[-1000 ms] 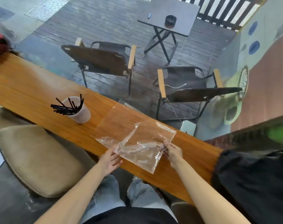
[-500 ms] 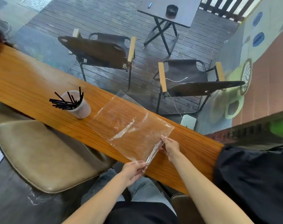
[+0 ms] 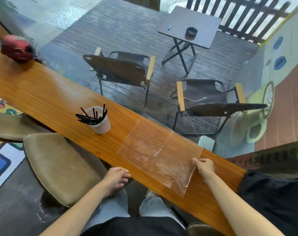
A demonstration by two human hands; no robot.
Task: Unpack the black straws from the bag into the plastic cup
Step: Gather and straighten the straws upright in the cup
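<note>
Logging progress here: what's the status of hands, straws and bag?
Right hand pinching bag edge; left hand free at counter edge. Black straws all in plastic cup; bag flat, looks empty. Nothing in the way.

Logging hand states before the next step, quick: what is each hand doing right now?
Left hand: loosely curled at the counter edge, holding nothing.
Right hand: pinching the edge of the clear plastic bag, which lies flat.

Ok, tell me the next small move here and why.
Probably let go of the bag. It lies flat and looks empty on the counter, the straws all stand in the cup, the right hand pinches its edge, and the left hand holds nothing.
</note>
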